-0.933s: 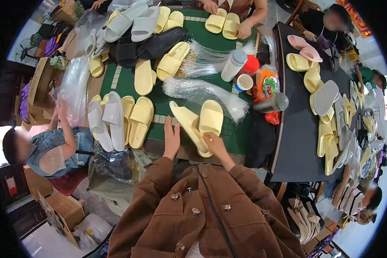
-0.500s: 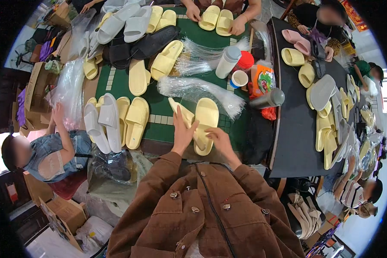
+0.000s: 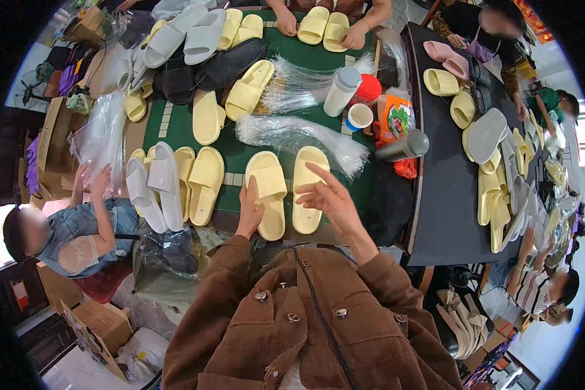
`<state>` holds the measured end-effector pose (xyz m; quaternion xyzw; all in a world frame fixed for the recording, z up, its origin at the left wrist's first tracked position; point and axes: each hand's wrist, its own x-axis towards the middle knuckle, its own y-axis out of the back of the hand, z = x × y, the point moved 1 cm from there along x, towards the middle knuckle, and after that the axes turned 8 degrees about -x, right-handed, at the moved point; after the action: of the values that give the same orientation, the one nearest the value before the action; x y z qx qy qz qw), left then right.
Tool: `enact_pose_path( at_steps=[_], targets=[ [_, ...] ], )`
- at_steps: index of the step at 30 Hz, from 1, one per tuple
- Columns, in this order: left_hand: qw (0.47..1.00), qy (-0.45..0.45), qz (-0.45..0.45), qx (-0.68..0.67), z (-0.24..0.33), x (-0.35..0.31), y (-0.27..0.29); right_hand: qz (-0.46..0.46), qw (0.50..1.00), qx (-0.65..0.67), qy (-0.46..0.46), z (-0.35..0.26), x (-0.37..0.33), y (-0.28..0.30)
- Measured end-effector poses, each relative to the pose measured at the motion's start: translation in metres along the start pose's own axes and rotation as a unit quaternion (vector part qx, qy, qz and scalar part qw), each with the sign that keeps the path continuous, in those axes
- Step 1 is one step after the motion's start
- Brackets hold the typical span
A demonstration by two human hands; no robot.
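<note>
Two pale yellow slide slippers lie side by side in front of me at the near edge of the green table, toes pointing away. My left hand is closed on the outer edge of the left slipper, with the thumb against its side. Above the right slipper hovers my right hand, fingers spread and holding nothing, hiding part of that slipper's strap area. Beyond the pair lies a bundle of clear plastic strands or bags.
Left of me stand grey slippers and yellow slippers. A grey-lidded bottle, paper cup and dark bottle stand to the right. Across the table, another person's hands touch yellow slippers. A black table adjoins.
The left slipper, tilted on its side before, now lies flat beside the other. My left hand shifted left with it; my right hand lifted off the right slipper's edge and spread its fingers.
</note>
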<state>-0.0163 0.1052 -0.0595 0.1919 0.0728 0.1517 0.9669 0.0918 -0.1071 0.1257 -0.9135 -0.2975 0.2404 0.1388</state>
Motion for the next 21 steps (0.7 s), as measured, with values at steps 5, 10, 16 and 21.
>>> enact_pose_path(
  at_steps=[5, 10, 16, 21],
  targets=[
    [0.993, -0.020, -0.009, 0.117, 0.001, 0.004, -0.008, -0.069, 0.948, 0.302, 0.072, -0.049, -0.010, -0.014],
    [0.995, -0.028, -0.069, 0.072, 0.005, 0.011, -0.018, 0.031, 0.927, 0.365, 0.082, -0.018, 0.013, 0.016],
    [0.981, -0.041, -0.059, 0.178, 0.019, -0.002, -0.025, 0.208, 0.977, -0.004, -0.039, 0.108, 0.042, 0.082],
    [0.995, 0.035, 0.000, 0.095, 0.034, 0.003, -0.031, 0.209, 0.931, -0.296, -0.037, 0.116, 0.059, 0.093]
  ],
)
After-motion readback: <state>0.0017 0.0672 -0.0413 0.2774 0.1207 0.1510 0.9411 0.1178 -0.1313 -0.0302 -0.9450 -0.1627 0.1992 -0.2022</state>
